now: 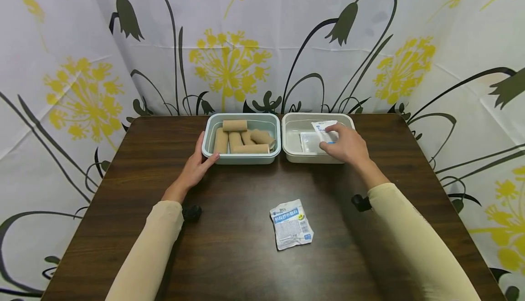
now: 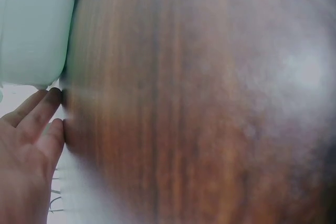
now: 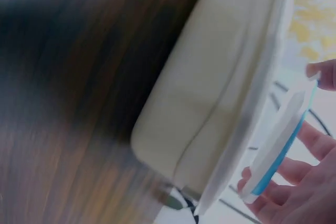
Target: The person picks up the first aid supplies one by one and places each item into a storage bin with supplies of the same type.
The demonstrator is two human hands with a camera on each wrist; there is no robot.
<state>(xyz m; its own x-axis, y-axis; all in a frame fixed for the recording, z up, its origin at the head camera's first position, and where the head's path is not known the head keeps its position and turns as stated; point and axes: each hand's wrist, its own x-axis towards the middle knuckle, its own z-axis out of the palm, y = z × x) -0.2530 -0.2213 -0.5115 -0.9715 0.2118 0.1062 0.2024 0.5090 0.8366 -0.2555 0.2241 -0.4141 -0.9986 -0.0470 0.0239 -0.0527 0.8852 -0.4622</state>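
My right hand (image 1: 346, 145) pinches a white and blue gauze packet (image 1: 324, 129) over the beige plastic container (image 1: 313, 158). In the right wrist view the packet (image 3: 283, 148) is tilted beside the container's rim, between the thumb and fingers of the hand (image 3: 310, 182). Inside that container lies a clear-looking flat packet (image 1: 308, 142), partly covered. My left hand (image 1: 196, 166) rests against the left side of the light blue container (image 1: 246, 160), its thumb at the front corner. Several tan rolls (image 1: 234, 125), like bandage rolls, lie in the blue container.
Another gauze packet (image 1: 291, 225), white with a blue label, lies flat on the dark wooden table (image 1: 229, 246) between my forearms. Both containers stand side by side near the table's back edge. A flower-patterned curtain (image 1: 254, 64) hangs behind.
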